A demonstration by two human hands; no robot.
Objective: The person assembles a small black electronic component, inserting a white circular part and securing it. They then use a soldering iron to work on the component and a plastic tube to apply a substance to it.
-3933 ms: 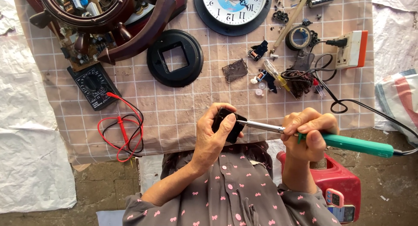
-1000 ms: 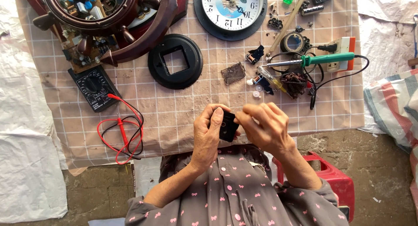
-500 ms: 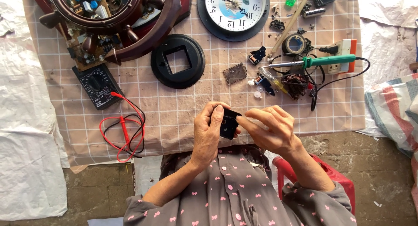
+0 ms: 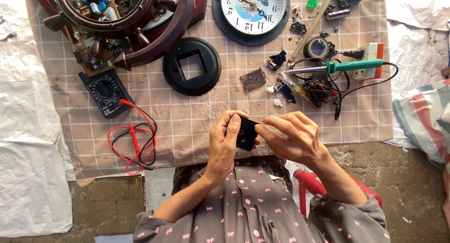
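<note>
Both my hands hold a small black boxy clock mechanism (image 4: 245, 134) over the near edge of the checked cloth (image 4: 197, 112). My left hand (image 4: 223, 144) wraps its left side, thumb along the front. My right hand (image 4: 290, 137) pinches its right edge with the fingertips. A green-handled soldering iron (image 4: 347, 66) lies on the cloth at the right, away from my hands, its cable looping beside it.
A round clock face (image 4: 253, 11) and a black ring frame (image 4: 192, 66) lie further back. A wooden wheel-shaped clock case with circuit boards (image 4: 117, 22) sits far left. A black multimeter (image 4: 105, 92) with red and black leads (image 4: 136, 142) lies left. Small parts (image 4: 300, 86) cluster at right. A red stool (image 4: 309, 182) is below.
My right hand put the soldering iron down on the cloth at the right and came back to the black mechanism. Both hands now hold it; the view shifted slightly.
</note>
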